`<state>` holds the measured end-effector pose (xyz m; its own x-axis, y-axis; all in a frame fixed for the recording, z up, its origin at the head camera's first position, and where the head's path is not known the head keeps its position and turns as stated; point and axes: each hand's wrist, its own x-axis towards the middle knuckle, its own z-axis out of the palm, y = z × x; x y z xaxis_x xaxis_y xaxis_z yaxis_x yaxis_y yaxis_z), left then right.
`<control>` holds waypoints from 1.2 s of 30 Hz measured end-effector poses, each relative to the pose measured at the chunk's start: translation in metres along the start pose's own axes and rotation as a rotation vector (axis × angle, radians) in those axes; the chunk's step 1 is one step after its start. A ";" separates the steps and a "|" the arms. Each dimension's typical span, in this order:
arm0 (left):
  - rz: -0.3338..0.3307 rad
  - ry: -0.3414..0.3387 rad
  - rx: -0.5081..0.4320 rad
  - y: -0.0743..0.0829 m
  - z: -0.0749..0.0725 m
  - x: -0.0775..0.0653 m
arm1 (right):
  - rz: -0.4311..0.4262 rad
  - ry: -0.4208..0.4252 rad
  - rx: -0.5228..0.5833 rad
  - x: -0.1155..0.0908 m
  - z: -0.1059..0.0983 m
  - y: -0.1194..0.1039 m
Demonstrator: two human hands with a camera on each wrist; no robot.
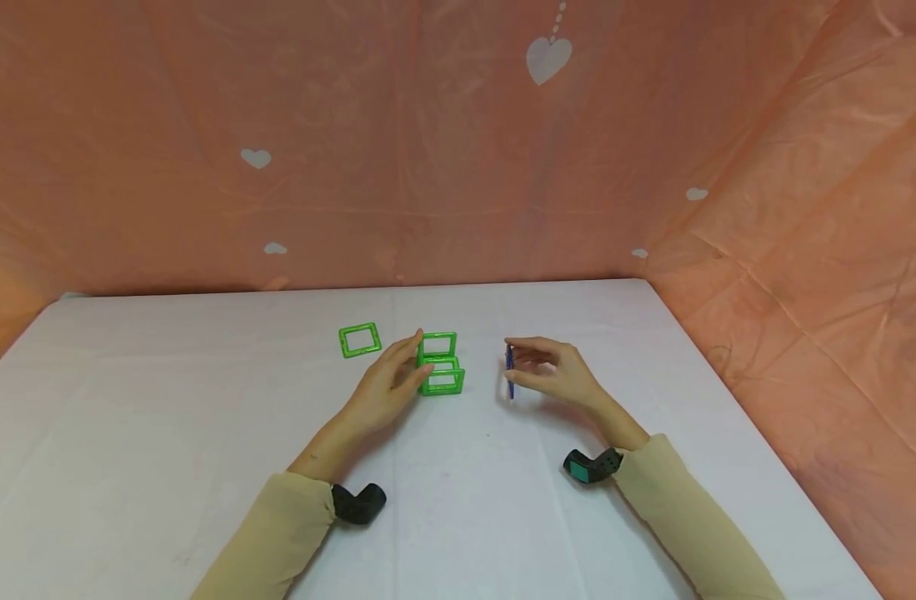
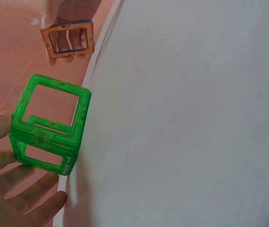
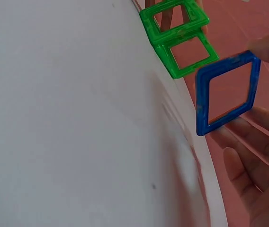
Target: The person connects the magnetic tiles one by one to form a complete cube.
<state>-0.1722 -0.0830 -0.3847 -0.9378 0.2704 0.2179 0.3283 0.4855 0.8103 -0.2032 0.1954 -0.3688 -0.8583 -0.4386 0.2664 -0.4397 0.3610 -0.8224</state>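
Note:
Green magnetic tiles, joined into a box-like shape, stand on the white table. My left hand holds this shape at its left side, thumb toward the front and fingers toward the back. In the left wrist view, square windows show in the green frame. To the right, my right hand pinches a blue magnetic tile upright between thumb and fingers. An orange tile face shows against its other side in the left wrist view. A gap separates the pinched tiles from the green shape.
A loose green square tile lies flat on the table, behind and left of the left hand. Orange cloth with pale hearts hangs behind the table and along its right side. Each wrist wears a black device.

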 end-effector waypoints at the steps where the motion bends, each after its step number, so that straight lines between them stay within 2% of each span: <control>1: 0.003 0.001 -0.003 0.000 0.000 0.000 | -0.002 0.001 0.008 0.001 0.001 0.005; 5: 0.006 0.002 -0.013 0.000 0.000 0.000 | 0.015 -0.002 0.021 0.006 0.005 0.017; 16: 0.008 0.001 -0.023 0.001 0.000 0.001 | 0.008 -0.018 0.158 0.012 0.012 0.017; 26: 0.001 -0.005 -0.035 -0.001 0.000 0.000 | -0.029 -0.053 0.160 0.018 0.018 0.019; 36: -0.001 0.000 -0.025 -0.002 0.001 0.000 | -0.004 -0.122 0.191 0.024 0.023 0.018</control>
<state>-0.1730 -0.0834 -0.3871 -0.9379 0.2702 0.2174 0.3249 0.4648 0.8237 -0.2254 0.1730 -0.3888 -0.8132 -0.5404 0.2161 -0.3746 0.2018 -0.9050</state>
